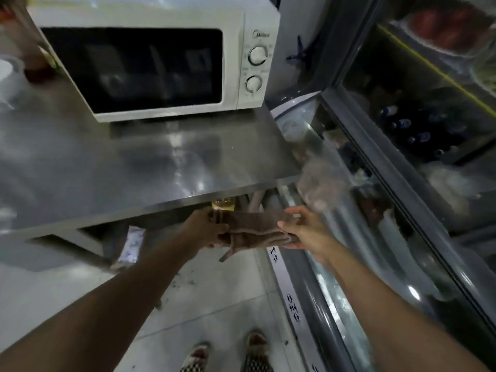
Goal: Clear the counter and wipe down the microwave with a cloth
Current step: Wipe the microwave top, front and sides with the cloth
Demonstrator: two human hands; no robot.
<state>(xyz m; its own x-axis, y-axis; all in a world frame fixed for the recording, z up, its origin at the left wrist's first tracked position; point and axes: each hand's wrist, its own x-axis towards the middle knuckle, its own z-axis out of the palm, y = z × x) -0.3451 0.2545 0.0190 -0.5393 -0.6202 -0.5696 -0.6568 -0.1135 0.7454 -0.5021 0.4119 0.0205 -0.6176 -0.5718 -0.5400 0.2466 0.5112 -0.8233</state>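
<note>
Cloth (255,226) (brown, folded) stretched between both hands' pinching fingers (288,226).

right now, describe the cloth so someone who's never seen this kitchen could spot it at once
Find the white microwave on the steel counter, then drop below the counter's front edge. There the left hand and right hand hold a folded brown cloth stretched between them over the floor. It is the only soft brown fabric among hard steel and glass.

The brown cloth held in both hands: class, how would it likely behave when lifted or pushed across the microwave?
Probably floppy: the cloth folds and a corner dangles between the left hand and right hand. Likely light, and unlikely to roll.
</note>
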